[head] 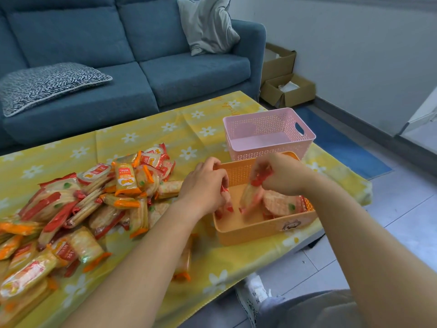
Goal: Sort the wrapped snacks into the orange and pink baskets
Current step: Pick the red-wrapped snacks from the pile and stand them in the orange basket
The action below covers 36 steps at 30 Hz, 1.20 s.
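An orange basket [248, 229] stands on the table's right side, with a pink basket [264, 129] just behind it. Over the orange basket's left wall my left hand [204, 185] grips a red-edged wrapped snack [225, 202]. My right hand [281, 174] pinches the red top edge of another snack [251, 197], which hangs upright inside the basket. More red-edged snacks [282, 204] lie in the basket's right part. The pink basket holds nothing that I can see. A large pile of wrapped snacks [82, 204], red-edged and orange-edged, covers the table's left half.
The table wears a yellow cloth with white flowers [165, 129]. One snack [184, 259] lies beside my left forearm. A blue sofa [132, 67] with cushions stands behind the table. Cardboard boxes [287, 91] sit on the floor at the right. My knee and shoe show at the bottom.
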Each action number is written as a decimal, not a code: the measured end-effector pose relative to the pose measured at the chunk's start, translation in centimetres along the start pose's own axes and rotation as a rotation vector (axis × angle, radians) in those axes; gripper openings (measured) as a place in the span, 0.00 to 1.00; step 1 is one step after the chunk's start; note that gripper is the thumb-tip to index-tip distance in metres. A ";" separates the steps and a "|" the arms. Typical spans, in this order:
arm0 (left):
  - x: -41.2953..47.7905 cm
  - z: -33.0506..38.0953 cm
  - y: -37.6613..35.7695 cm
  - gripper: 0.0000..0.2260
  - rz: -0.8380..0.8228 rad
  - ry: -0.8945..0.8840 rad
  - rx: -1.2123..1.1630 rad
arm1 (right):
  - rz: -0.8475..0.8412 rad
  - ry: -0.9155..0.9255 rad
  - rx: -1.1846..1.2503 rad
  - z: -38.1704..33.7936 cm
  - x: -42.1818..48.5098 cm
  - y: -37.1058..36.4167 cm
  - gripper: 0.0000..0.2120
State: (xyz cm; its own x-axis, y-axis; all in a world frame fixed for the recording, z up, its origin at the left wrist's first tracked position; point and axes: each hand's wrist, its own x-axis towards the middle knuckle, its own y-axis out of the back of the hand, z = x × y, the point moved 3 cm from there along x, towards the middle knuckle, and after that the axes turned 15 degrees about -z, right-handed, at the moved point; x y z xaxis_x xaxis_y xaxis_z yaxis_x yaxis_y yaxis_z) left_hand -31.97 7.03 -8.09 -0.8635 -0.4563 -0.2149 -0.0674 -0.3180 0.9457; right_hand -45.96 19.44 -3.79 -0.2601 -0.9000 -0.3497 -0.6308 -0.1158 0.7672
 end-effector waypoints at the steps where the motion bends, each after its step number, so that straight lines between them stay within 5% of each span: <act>1: 0.0 0.0 0.0 0.09 0.002 0.001 -0.005 | 0.073 0.040 0.043 -0.1 -0.1 0.3 0.16; 5: 0.0 -0.1 -0.2 0.15 0.010 0.004 -0.020 | 0.299 0.026 -0.035 0.0 1.6 -1.0 0.19; 9: 0.0 0.2 -0.4 0.36 0.011 0.010 -0.051 | 0.296 0.020 -0.010 0.1 3.7 -4.0 0.16; 11: -0.1 0.6 -0.7 0.37 0.035 0.003 -0.038 | 0.277 0.042 0.069 0.2 4.3 -4.9 0.16; 18: 0.4 1.1 -1.4 0.22 0.013 -0.002 0.049 | 0.211 -0.004 0.492 1.9 3.9 -4.4 0.21; 21: 0.4 1.2 -1.4 0.13 0.013 0.005 0.077 | 0.229 -0.132 0.127 3.8 2.1 -2.6 0.24; 26: 0.4 1.1 -1.5 0.12 0.030 0.001 0.059 | -0.156 -0.299 -0.300 5.3 0.2 -2.9 0.33; 29: 0.5 1.2 -1.5 0.13 0.022 0.006 0.046 | -0.063 -0.284 -0.348 4.9 0.1 -2.0 0.23; 32: 0.5 1.1 -1.7 0.12 0.035 0.009 0.027 | 0.017 -0.159 -0.105 4.1 0.1 -1.1 0.08; 36: 0.6 1.0 -1.9 0.12 0.032 0.027 0.015 | 0.193 -0.136 0.153 2.8 0.4 -1.2 0.10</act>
State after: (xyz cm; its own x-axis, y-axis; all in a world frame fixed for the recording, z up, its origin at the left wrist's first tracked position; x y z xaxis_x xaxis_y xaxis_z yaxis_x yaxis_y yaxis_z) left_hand -32.90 8.19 -9.75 -0.8515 -0.4883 -0.1910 -0.0479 -0.2903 0.9557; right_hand -47.41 20.39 -6.35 -0.4756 -0.8332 -0.2822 -0.6603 0.1261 0.7403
